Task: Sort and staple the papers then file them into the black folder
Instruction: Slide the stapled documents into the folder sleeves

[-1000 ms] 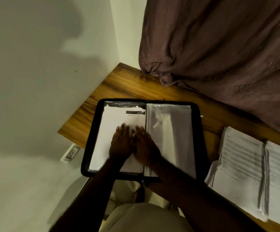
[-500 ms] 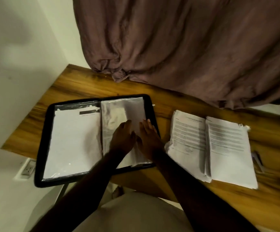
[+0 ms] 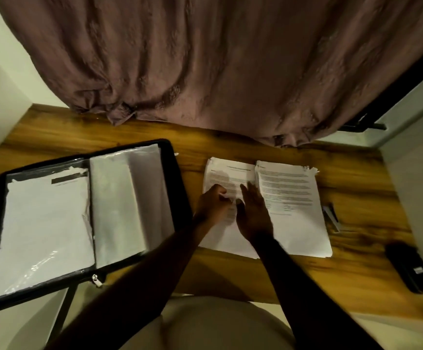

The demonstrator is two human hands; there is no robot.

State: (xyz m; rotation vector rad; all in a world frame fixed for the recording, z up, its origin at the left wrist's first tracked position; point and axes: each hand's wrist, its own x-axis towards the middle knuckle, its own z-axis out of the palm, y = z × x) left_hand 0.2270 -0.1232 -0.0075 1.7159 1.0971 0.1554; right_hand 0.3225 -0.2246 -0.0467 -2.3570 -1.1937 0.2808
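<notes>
One black folder (image 3: 177, 178) lies open at left on one bench (image 3: 357, 274). There are two paper stacks: the left paper stack (image 3: 220, 170) and the right paper stack (image 3: 293, 223). Right of them are one stapler (image 3: 331, 215) and one dark flat object (image 3: 411, 267). One curtain (image 3: 205, 59) hangs at the far side.

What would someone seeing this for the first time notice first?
The open black folder at the left, overhanging the front edge of the wooden desk, with a printed sheet in its left sleeve. Beside it both hands are on the left paper stack: the left hand pinches a sheet's edge, the right hand lies flat. A mauve curtain hangs behind.
</notes>
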